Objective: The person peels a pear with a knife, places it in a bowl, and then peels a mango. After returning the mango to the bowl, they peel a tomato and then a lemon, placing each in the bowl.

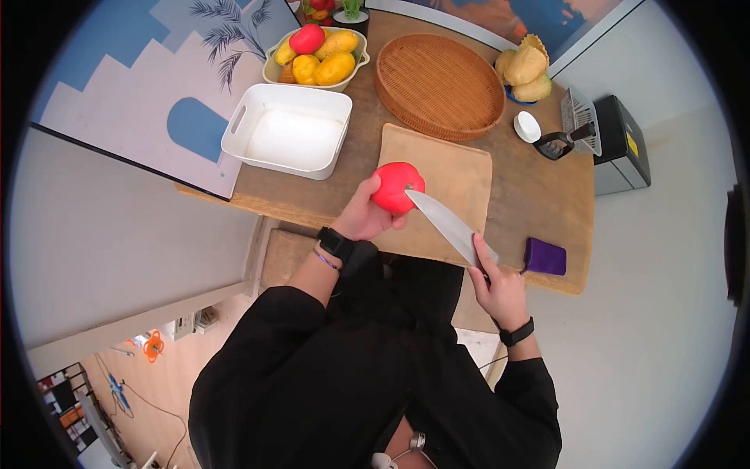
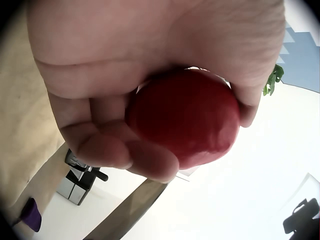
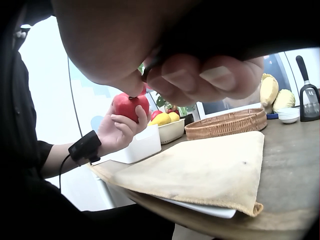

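Note:
My left hand (image 1: 367, 211) grips a round, glossy red tomato (image 1: 393, 184) from below, thumb on one side and fingers curled round the other. It is held up above the near left corner of the tan cloth (image 1: 449, 176). My right hand (image 1: 500, 293) grips a kitchen knife (image 1: 447, 223) by its handle, the index finger stretched along the blade. The knife's tip is right at the tomato's stem end. In the left wrist view the tomato (image 2: 190, 117) fills the curled palm. The right wrist view hides the blade behind the right hand's fingers (image 3: 220, 77).
On the wooden table stand a white bin (image 1: 289, 129), a fruit bowl (image 1: 273, 74) of yellow fruit and a red one, and a round wicker tray (image 1: 437, 82). A small white bowl (image 1: 526, 127), a black-handled utensil (image 1: 553, 145) and a purple cloth (image 1: 545, 256) lie right.

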A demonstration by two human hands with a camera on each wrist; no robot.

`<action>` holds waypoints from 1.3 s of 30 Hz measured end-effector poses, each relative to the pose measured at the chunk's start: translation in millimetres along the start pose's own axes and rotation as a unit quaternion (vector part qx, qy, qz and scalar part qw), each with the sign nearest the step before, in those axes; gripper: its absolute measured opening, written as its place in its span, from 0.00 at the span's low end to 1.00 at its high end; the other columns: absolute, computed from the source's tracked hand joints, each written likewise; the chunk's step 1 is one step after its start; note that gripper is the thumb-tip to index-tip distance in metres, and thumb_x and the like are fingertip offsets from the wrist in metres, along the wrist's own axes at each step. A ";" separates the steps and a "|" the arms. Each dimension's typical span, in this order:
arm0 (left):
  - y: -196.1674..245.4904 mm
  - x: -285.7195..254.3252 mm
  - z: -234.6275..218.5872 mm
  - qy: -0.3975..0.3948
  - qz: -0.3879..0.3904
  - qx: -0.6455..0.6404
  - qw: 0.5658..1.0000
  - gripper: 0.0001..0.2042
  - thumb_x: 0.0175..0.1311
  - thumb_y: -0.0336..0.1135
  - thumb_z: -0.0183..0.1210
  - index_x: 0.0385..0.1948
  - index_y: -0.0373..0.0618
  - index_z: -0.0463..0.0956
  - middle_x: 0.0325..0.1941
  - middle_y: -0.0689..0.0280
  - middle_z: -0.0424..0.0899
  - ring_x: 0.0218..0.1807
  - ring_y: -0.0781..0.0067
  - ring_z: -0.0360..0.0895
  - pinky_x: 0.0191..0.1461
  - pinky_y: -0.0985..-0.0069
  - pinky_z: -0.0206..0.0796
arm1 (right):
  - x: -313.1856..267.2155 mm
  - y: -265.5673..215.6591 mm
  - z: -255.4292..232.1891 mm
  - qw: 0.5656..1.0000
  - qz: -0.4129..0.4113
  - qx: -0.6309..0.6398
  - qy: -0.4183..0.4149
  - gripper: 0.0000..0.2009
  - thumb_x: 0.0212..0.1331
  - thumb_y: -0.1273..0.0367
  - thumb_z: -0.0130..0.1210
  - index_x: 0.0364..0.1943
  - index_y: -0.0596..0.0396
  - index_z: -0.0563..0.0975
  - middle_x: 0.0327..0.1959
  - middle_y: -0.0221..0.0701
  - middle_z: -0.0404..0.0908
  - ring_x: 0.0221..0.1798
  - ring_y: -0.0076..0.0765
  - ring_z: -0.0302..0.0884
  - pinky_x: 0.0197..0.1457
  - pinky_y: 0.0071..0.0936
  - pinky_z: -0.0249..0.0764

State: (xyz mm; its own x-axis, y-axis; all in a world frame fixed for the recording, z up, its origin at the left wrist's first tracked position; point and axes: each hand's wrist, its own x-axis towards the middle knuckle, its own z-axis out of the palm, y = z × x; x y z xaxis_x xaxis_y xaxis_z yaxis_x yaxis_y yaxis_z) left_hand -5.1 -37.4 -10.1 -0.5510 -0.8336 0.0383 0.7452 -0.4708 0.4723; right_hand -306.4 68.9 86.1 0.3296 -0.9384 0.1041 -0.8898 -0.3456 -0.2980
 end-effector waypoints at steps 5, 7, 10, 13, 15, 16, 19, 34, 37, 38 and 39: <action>-1.4 0.7 13.1 0.098 -0.014 0.002 0.995 0.36 0.68 0.69 0.51 0.63 0.46 0.70 0.57 0.58 0.81 0.50 0.58 0.81 0.44 0.64 0.74 | -3.6 -2.5 -1.0 0.999 -0.005 -0.043 0.004 0.31 0.67 0.56 0.62 0.75 0.33 0.69 0.16 0.36 0.77 0.18 0.45 0.78 0.24 0.38 0.73; 3.1 2.3 5.8 0.114 -0.006 -0.005 0.993 0.35 0.69 0.69 0.50 0.62 0.46 0.71 0.57 0.58 0.82 0.50 0.57 0.81 0.45 0.64 0.74 | -0.3 1.6 1.5 0.998 -0.019 -0.044 0.028 0.31 0.67 0.56 0.62 0.75 0.33 0.69 0.15 0.36 0.76 0.18 0.44 0.78 0.23 0.38 0.73; 3.7 -2.5 13.7 0.045 -0.058 -0.081 0.994 0.33 0.71 0.67 0.47 0.60 0.46 0.72 0.55 0.57 0.82 0.51 0.56 0.81 0.44 0.63 0.75 | -8.0 -2.5 1.1 0.998 -0.017 -0.054 0.024 0.31 0.67 0.55 0.62 0.75 0.33 0.70 0.15 0.35 0.76 0.18 0.43 0.77 0.23 0.38 0.72; 10.8 -0.2 28.9 0.266 -0.039 -0.058 0.961 0.33 0.72 0.68 0.45 0.58 0.46 0.72 0.52 0.57 0.82 0.47 0.58 0.81 0.38 0.69 0.72 | -2.5 3.9 1.3 0.998 -0.017 -0.055 0.023 0.31 0.66 0.55 0.62 0.75 0.32 0.70 0.15 0.34 0.75 0.17 0.43 0.77 0.22 0.38 0.72; 12.0 -1.6 -1.0 -0.055 -0.091 -0.049 0.993 0.34 0.70 0.71 0.46 0.58 0.46 0.72 0.48 0.58 0.82 0.42 0.61 0.79 0.32 0.75 0.66 | -6.1 3.5 6.5 0.999 -0.015 -0.039 0.022 0.31 0.66 0.55 0.62 0.75 0.32 0.70 0.15 0.34 0.75 0.17 0.42 0.77 0.22 0.38 0.71; 9.0 -5.6 -1.0 -0.053 -0.096 -0.049 0.993 0.34 0.70 0.71 0.46 0.58 0.46 0.72 0.48 0.58 0.82 0.42 0.61 0.79 0.32 0.75 0.66 | -5.8 2.7 6.3 0.999 -0.015 -0.040 0.023 0.31 0.67 0.55 0.62 0.75 0.32 0.70 0.15 0.34 0.75 0.17 0.43 0.76 0.22 0.38 0.71; 8.3 -6.4 6.0 0.074 -0.099 -0.084 0.989 0.34 0.68 0.68 0.53 0.59 0.46 0.71 0.47 0.61 0.81 0.38 0.64 0.77 0.30 0.79 0.64 | -4.0 1.9 8.5 0.999 -0.014 -0.030 0.036 0.31 0.67 0.56 0.62 0.75 0.32 0.69 0.14 0.34 0.74 0.17 0.43 0.76 0.22 0.38 0.71; 11.2 10.4 13.7 0.078 0.058 0.107 0.990 0.29 0.66 0.32 0.59 0.69 0.46 0.61 0.62 0.60 0.75 0.65 0.57 0.76 0.68 0.52 0.72 | -8.8 -13.7 38.7 0.994 0.060 0.064 0.064 0.32 0.66 0.56 0.63 0.75 0.32 0.69 0.16 0.35 0.77 0.19 0.45 0.79 0.24 0.39 0.73; 9.2 9.4 23.0 0.096 0.055 0.086 0.990 0.29 0.66 0.29 0.56 0.70 0.45 0.59 0.63 0.59 0.74 0.65 0.55 0.76 0.67 0.51 0.73 | -9.1 -8.8 40.8 0.994 0.056 0.062 0.067 0.32 0.66 0.56 0.63 0.75 0.31 0.69 0.16 0.35 0.77 0.19 0.45 0.79 0.24 0.39 0.73; 9.8 9.4 28.1 0.106 0.050 0.100 0.988 0.28 0.66 0.34 0.58 0.68 0.43 0.63 0.63 0.58 0.76 0.65 0.55 0.76 0.69 0.53 0.72 | -9.4 -7.3 40.1 0.995 0.054 0.050 0.067 0.31 0.66 0.56 0.63 0.75 0.31 0.69 0.16 0.35 0.77 0.19 0.45 0.79 0.24 0.39 0.74; 9.8 10.7 31.2 0.114 0.046 0.114 0.986 0.27 0.66 0.39 0.59 0.66 0.41 0.66 0.63 0.57 0.78 0.65 0.56 0.77 0.70 0.55 0.71 | -9.3 -6.1 39.2 0.995 0.054 0.050 0.067 0.31 0.66 0.56 0.63 0.75 0.31 0.69 0.16 0.35 0.77 0.19 0.45 0.79 0.24 0.39 0.74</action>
State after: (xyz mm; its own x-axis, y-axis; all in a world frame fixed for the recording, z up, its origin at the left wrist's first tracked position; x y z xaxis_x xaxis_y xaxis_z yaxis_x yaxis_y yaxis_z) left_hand -15.4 -41.9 22.4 -0.3659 -0.9256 -0.0967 0.6697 -0.3341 0.6632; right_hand -291.7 80.0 49.7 0.1822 -0.9647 0.1901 -0.8801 -0.2462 -0.4059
